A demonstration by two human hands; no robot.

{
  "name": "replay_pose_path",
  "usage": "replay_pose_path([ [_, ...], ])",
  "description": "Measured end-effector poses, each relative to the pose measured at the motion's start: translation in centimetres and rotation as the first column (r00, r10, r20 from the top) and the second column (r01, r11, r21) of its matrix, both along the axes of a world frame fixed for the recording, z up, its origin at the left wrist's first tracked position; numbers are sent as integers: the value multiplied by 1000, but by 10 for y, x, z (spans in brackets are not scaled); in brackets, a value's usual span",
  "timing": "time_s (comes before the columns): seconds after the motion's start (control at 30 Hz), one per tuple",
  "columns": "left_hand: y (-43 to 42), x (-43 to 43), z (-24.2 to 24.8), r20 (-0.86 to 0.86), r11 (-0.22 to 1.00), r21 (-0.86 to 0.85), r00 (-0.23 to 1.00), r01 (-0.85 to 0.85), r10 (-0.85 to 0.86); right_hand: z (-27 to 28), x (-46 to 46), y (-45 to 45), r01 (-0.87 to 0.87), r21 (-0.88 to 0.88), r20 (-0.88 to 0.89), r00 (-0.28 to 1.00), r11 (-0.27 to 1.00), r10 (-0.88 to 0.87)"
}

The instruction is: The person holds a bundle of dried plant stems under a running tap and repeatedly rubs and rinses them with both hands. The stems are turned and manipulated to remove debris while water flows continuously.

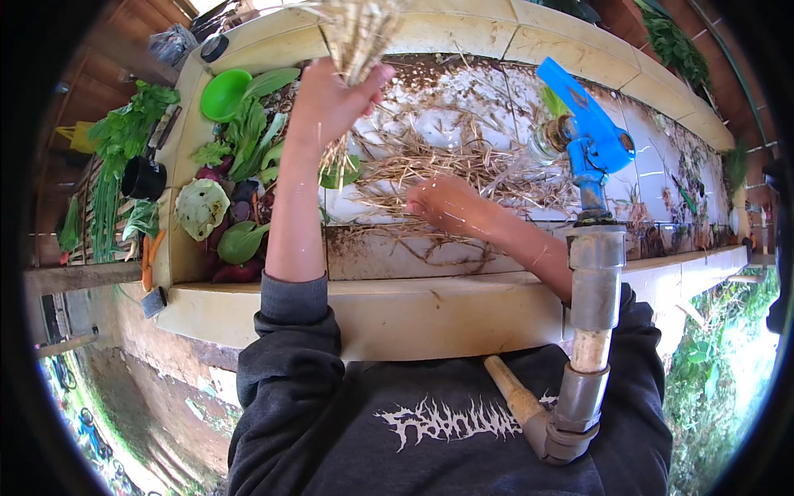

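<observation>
My left hand grips a bundle of dry straw, raised above the far side of a tiled basin. Stalk ends poke out below the fist. My right hand is wet, its fingers curled, against a loose heap of straw on the basin's white tile floor. Whether stalks are caught inside that fist is hidden. Just right of it, a tap with a blue lever points its mouth at the heap, and water seems to run from it.
Leafy greens, a pale round vegetable and red-purple roots fill the basin's left end, beside a green bowl. A black cup and carrots are by the left rim. The tap's grey pipe rises close to my right forearm.
</observation>
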State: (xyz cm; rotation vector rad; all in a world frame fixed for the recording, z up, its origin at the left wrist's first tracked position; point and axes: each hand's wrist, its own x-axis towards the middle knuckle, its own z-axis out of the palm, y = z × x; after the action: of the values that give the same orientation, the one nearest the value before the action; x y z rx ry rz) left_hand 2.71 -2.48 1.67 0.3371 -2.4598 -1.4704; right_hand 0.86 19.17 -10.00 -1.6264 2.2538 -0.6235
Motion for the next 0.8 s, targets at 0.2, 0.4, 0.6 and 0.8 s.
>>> replay_pose_path([
  [0.2, 7, -5, -19, 104, 951, 251, 972, 180, -211, 37, -38, 47, 60, -7, 364, 930, 998, -54],
  [0.4, 50, -10, -55, 115, 725, 485, 785, 490, -608, 84, -61, 119, 369, 125, 565, 737, 921, -372],
  [0.6, 54, -11, -59, 160, 755, 539, 834, 375, -528, 83, -69, 164, 566, -176, 813, 545, 805, -206],
  [0.8, 67, -9, -59, 105, 758, 573, 890, 311, -444, 49, -67, 136, 555, -252, 926, 376, 793, 31],
])
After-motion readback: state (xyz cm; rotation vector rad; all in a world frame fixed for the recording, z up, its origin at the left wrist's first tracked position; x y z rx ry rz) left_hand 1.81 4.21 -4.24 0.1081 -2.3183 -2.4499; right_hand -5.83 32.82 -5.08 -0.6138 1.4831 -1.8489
